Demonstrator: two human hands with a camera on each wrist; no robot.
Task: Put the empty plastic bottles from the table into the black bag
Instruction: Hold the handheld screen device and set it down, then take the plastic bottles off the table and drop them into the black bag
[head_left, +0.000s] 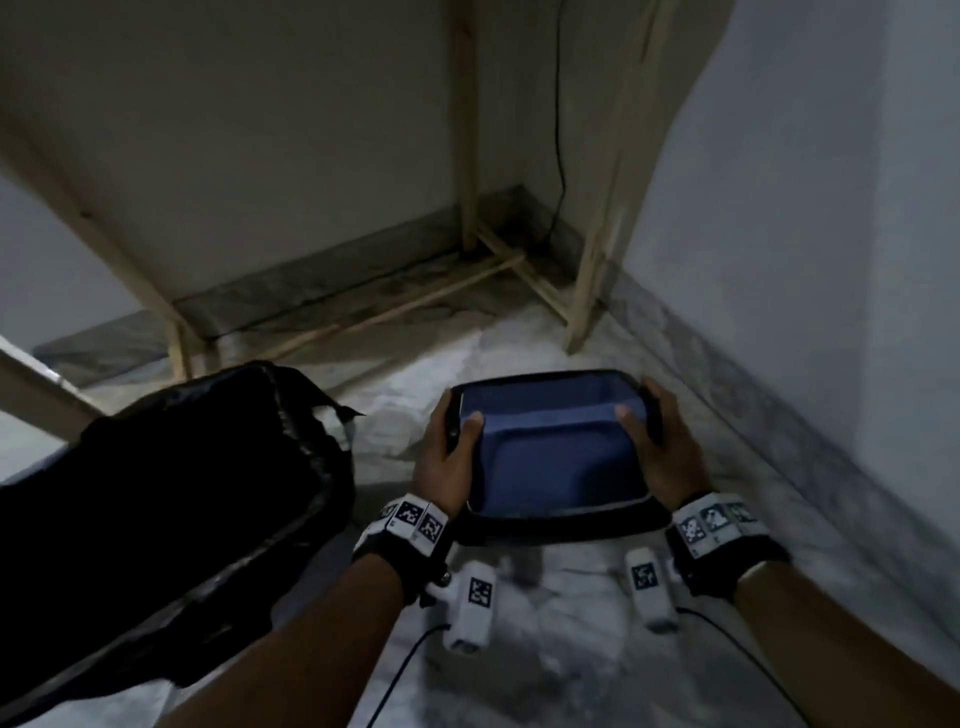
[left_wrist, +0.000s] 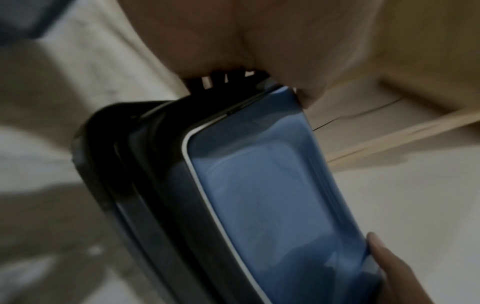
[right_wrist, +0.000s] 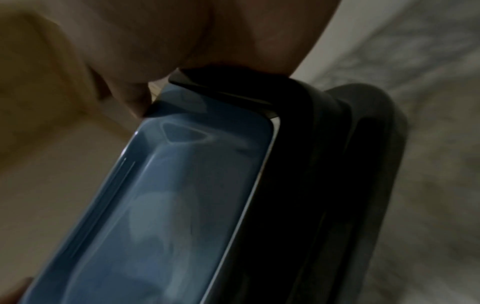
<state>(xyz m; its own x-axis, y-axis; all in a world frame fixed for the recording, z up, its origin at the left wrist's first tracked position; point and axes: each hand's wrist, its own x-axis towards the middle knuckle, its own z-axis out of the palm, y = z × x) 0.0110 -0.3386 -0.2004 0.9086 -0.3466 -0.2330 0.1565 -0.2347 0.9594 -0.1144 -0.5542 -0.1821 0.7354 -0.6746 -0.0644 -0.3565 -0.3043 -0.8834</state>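
Observation:
I am holding a black bag (head_left: 550, 376) with a blue lining over the floor, its mouth pulled wide and facing me. My left hand (head_left: 457, 423) grips its left rim, thumb inside on the lining and fingers outside. On the opposite rim my right hand (head_left: 641, 415) holds the same way. The left wrist view shows the blue lining (left_wrist: 272, 195) under my left palm (left_wrist: 259, 41). The right wrist view shows the lining (right_wrist: 168, 205) below my right palm (right_wrist: 182, 30). The inside of the bag looks empty. No plastic bottle is in view.
A larger black bag or backpack (head_left: 182, 493) lies at the left, close to my left forearm. Bare wooden table legs and crossbars (head_left: 467, 156) stand ahead in the corner. A wall (head_left: 805, 234) runs along the right, and marble floor (head_left: 545, 649) lies below.

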